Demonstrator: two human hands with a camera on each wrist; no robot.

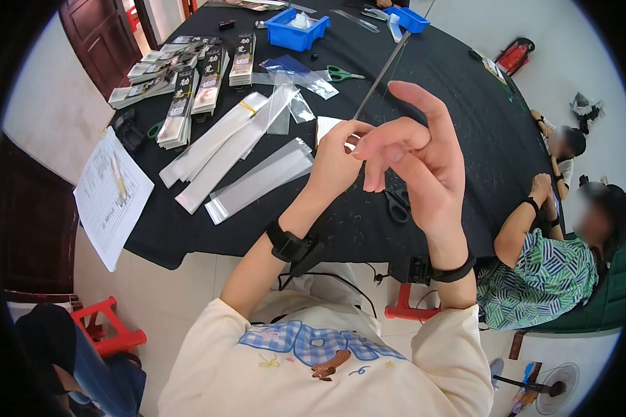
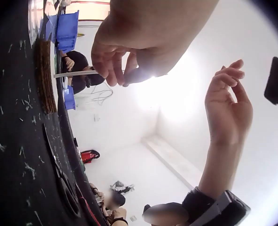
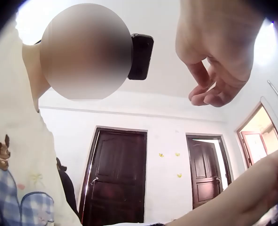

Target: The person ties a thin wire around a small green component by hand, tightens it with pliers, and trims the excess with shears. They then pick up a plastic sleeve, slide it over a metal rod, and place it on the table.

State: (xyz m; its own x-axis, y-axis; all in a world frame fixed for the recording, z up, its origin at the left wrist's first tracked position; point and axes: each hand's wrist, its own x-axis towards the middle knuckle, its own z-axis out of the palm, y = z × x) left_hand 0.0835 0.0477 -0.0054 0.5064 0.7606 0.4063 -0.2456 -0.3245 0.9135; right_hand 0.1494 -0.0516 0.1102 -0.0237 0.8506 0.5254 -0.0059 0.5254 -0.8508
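Observation:
My left hand [image 1: 335,161] pinches a long, thin, pale strip [image 1: 384,75] between thumb and fingers; it slants up and away over the table. In the left wrist view the strip [image 2: 75,73] is seen nearly edge-on. Raised beside it, my right hand [image 1: 428,156] has a lifted index finger and loosely bent other fingers, with no object visible between them. In the right wrist view the right hand [image 3: 219,61] hangs with thumb near the fingertips. Below the hands lie black-handled scissors [image 1: 398,206] and a white ridged piece [image 1: 325,128], partly covered by the left hand.
Clear plastic sleeves [image 1: 261,182] and long white packs [image 1: 219,139] lie on the black-covered table [image 1: 431,236]. Bundles of printed packs [image 1: 209,83], green-handled scissors [image 1: 341,74] and a blue bin [image 1: 297,31] are farther back. A paper sheet [image 1: 111,194] overhangs the left edge. People sit at right.

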